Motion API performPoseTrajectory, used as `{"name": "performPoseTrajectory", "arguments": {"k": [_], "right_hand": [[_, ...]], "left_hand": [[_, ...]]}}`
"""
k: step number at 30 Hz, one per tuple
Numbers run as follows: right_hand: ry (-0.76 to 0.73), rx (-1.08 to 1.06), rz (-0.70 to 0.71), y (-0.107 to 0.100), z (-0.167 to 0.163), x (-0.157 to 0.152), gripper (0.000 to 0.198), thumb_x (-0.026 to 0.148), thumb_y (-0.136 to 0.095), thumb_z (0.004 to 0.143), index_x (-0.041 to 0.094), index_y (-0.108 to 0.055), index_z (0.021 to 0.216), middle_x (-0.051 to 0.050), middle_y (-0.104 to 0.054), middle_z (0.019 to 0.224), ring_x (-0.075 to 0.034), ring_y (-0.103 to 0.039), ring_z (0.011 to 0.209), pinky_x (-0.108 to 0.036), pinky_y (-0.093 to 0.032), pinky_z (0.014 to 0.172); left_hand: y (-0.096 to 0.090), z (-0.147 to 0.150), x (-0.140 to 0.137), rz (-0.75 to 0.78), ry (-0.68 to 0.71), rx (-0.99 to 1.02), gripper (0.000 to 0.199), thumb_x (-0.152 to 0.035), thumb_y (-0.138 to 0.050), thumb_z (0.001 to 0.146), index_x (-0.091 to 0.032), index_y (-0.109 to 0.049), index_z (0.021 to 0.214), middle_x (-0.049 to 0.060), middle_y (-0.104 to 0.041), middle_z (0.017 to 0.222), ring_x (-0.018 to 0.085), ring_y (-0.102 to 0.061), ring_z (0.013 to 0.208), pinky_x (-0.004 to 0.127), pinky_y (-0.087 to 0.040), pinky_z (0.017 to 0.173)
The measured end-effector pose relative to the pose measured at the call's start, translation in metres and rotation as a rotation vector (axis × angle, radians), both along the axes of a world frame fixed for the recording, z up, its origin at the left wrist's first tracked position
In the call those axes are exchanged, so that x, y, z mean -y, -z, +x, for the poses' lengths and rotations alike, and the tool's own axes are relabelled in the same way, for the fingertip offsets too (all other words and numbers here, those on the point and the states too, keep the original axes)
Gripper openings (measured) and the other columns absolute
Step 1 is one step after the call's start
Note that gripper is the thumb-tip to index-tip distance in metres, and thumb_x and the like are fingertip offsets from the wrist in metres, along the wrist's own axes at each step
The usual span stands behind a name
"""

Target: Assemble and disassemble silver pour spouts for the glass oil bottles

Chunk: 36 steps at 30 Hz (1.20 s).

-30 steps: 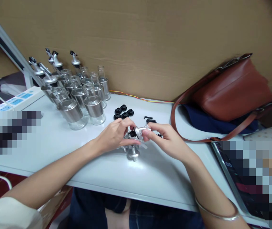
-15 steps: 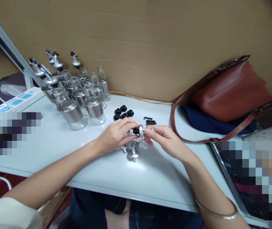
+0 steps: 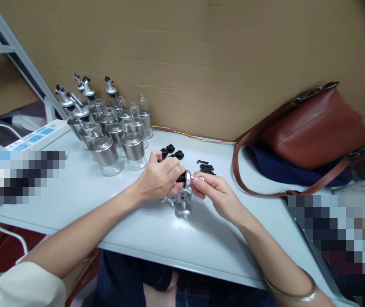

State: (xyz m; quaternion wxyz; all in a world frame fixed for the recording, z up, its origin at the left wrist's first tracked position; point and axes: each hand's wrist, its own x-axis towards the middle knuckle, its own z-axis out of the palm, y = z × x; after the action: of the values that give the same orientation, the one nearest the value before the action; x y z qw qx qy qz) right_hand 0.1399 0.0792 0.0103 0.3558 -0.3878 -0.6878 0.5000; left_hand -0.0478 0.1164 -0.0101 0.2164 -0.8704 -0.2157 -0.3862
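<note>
Between both hands is a pour spout, a silver metal piece with a black ribbed stopper at its left end. My left hand is closed around the black stopper, hiding most of it. The narrow silver tube is pinched by my right hand between thumb and fingers. Just below the hands lie more silver spouts on the white table. Several black rubber stoppers sit beyond my left hand, partly hidden by it. Small black levers lie in a pile beyond my right hand.
Glass bottles with metal bands stand at the back left, some capped with spouts. A white power strip is at the far left. At the right are a brown leather bag, its strap on the table, and dark blue cloth. Cardboard rises behind.
My left hand has wrapped further over the black stopper and now covers more of it. My right hand keeps its pinch on the tube. The whole view has shifted slightly.
</note>
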Motion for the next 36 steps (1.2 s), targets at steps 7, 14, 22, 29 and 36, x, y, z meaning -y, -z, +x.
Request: {"name": "performPoseTrajectory", "arguments": {"k": [7,14,22,29,36], "right_hand": [[0.089,0.112,0.268,0.001,-0.006,0.007,0.039,0.049,-0.040,0.095,0.021,-0.046,0.069,0.002,-0.046,0.063,-0.012,-0.043,0.057,-0.025,-0.036,0.056],[0.192,0.474,1.037,0.005,-0.002,0.003,0.021,0.027,-0.042,0.098,0.018,-0.056,0.086,-0.004,-0.057,0.068,-0.016,-0.047,0.062,-0.028,-0.037,0.058],[0.189,0.636,1.338,-0.001,0.006,0.000,0.009,0.016,-0.049,0.095,0.020,-0.057,0.099,-0.007,-0.069,0.083,-0.019,-0.057,0.076,-0.032,-0.038,0.069],[0.237,0.639,1.309,-0.002,0.008,0.001,0.011,0.019,-0.049,0.095,0.024,-0.058,0.097,-0.003,-0.071,0.080,-0.018,-0.058,0.074,-0.034,-0.033,0.070],[0.320,0.555,1.028,-0.001,0.002,0.004,0.019,0.028,-0.045,0.097,0.021,-0.057,0.084,0.000,-0.062,0.064,-0.016,-0.049,0.061,-0.037,-0.026,0.070]], "left_hand": [[-0.003,0.001,0.002,-0.332,0.053,0.089,0.042,-0.037,-0.014,0.100,-0.018,-0.048,0.087,0.001,-0.057,0.073,0.016,-0.044,0.062,0.035,-0.028,0.071],[-0.009,0.003,0.004,-0.745,0.150,0.169,0.049,-0.047,-0.006,0.098,-0.021,-0.037,0.070,-0.002,-0.047,0.065,0.014,-0.041,0.060,0.032,-0.034,0.069],[-0.015,0.006,0.009,-1.281,0.174,0.303,0.046,-0.049,-0.019,0.093,-0.019,-0.038,0.063,-0.004,-0.037,0.055,0.011,-0.035,0.052,0.025,-0.032,0.054],[-0.011,0.007,0.008,-1.450,0.244,0.395,0.051,-0.059,-0.026,0.089,-0.019,-0.038,0.060,-0.005,-0.036,0.051,0.008,-0.032,0.048,0.023,-0.029,0.048],[-0.008,0.008,0.008,-1.256,0.178,0.381,0.047,-0.049,-0.023,0.095,-0.020,-0.034,0.060,-0.005,-0.036,0.053,0.010,-0.035,0.051,0.024,-0.031,0.053]]}}
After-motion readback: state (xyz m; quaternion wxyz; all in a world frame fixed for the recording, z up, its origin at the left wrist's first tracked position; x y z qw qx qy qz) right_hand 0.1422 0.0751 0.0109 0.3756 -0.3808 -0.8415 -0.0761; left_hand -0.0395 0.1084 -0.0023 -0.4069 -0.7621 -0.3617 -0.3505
